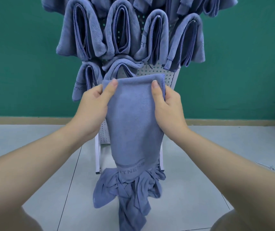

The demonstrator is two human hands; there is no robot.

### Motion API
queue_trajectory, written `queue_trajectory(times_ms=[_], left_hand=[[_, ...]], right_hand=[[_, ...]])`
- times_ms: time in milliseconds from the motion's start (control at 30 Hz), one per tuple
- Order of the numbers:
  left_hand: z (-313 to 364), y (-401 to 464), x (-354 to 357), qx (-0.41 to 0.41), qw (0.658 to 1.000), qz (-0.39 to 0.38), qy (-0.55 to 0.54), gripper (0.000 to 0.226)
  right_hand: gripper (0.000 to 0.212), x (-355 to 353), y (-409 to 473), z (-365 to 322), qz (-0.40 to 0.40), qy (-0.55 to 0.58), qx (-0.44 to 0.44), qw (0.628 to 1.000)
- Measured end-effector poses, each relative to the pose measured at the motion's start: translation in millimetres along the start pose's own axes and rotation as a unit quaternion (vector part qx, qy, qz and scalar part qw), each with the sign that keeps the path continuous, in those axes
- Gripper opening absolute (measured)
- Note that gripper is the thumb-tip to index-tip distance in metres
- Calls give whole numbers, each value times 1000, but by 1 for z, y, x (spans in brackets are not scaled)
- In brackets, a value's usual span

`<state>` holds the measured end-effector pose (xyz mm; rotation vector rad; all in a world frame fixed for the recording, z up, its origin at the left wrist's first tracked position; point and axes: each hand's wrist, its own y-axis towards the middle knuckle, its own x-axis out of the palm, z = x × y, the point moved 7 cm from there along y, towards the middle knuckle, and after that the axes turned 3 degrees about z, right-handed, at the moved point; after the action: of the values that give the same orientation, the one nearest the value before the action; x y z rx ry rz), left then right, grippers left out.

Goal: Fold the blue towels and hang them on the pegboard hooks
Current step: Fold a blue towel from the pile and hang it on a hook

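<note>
Gripping the top edge of a folded blue towel (pixel 133 117), both hands sit in front of the pegboard (pixel 156 72), level with its lower part. Left hand (pixel 93 105) pinches the towel's upper left corner: thumb on the near face, fingers curled behind the cloth. Right hand (pixel 168 105) pinches the upper right corner the same way, thumb forward, fingers wrapped round the edge. Towel held upright between them, top edge nearly level, just below the pegboard's lowest hung towels.

The held towel hangs straight down in front of the pegboard's white frame (pixel 98 154). A woven band with raised lettering crosses it low down. Below the band the cloth is bunched and crumpled, its tail reaching toward the floor (pixel 191 189).

On the pegboard, several hung towels (pixel 83 30) drape in folded loops over hooks, one row across the upper part, more above it cut off by the frame edge. Two further towels hang lower on the pegboard's left side, just behind the left hand. Bare perforated panel shows at the pegboard's lower right.

Behind the pegboard, a green wall (pixel 16 55) with a tan skirting strip; grey tiled floor beneath.
</note>
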<state>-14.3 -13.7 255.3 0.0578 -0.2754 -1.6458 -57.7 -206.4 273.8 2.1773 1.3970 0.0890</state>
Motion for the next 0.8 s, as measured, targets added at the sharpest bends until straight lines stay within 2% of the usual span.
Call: queue_trajectory(times_ms=[100,233,333,367,533,700,800], left_hand=[[-3,4,-9,3,999,35,-23,53],[-2,-3,-6,30,998,52,-4,58],[-18,-12,8,6,999,1,34,18],[-19,-13,9,14,999,2,48,15],[-8,-13,0,65,992,62,86,18],[-5,-15,-1,107,971,118,177,17],[-9,-14,1,104,964,127,208,18]], right_hand=[[51,1,1,3,-9,-10,-3,1000],[49,4,-2,0,24,-3,-11,1000],[48,4,-3,2,33,19,0,999],[48,4,-2,3,27,18,1,999],[50,6,-1,8,-37,-1,-2,999],[42,16,-13,16,-74,19,46,996],[52,23,-19,21,-79,-19,61,995]])
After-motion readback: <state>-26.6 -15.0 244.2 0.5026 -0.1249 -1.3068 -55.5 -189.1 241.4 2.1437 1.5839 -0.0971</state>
